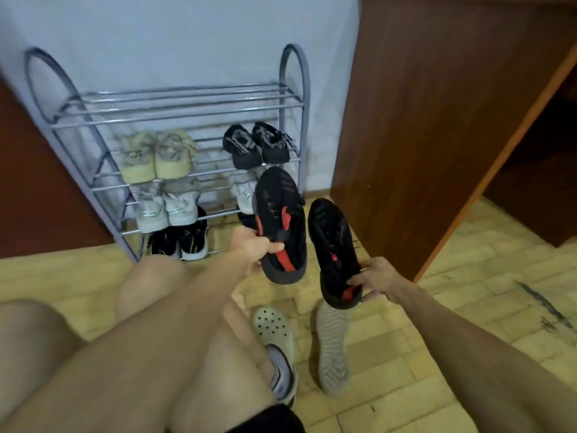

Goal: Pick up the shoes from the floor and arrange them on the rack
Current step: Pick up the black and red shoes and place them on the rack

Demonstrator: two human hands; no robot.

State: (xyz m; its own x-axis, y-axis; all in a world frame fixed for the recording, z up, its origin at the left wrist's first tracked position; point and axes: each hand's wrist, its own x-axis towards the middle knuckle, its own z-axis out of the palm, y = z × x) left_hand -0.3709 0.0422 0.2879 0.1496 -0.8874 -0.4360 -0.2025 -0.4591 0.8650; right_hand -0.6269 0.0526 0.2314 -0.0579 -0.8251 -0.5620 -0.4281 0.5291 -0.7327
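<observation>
The left hand [254, 245] is clamped on the heel end of one black-and-red shoe [279, 223], thumb over the collar, toe pointing up toward the rack [175, 126]; the right hand [374, 278] is closed the same way around the heel of its mate [335, 251], held a little lower and nearer the wooden cabinet [437, 120]. Both shoes hang in the air in front of the rack's right end, just apart from each other. The worry, to my eye, is that each is pinched only at the back, so the long toe end could swing or slip out if the grip loosens as the arms reach forward. The rack's shelves are bare rails, and a toe pushed between two rails could tip the shoe through. The middle shelves already carry a black pair [256, 145] at the right end, a pale yellow pair [156, 157] toward the left and white pairs below, so a careless push there could knock one off its rails; the top shelf looks free. On the floor an overturned grey shoe [332, 345] lies just beside the person's clog-clad foot [278, 345], easy to kick or tread on when shifting forward.
</observation>
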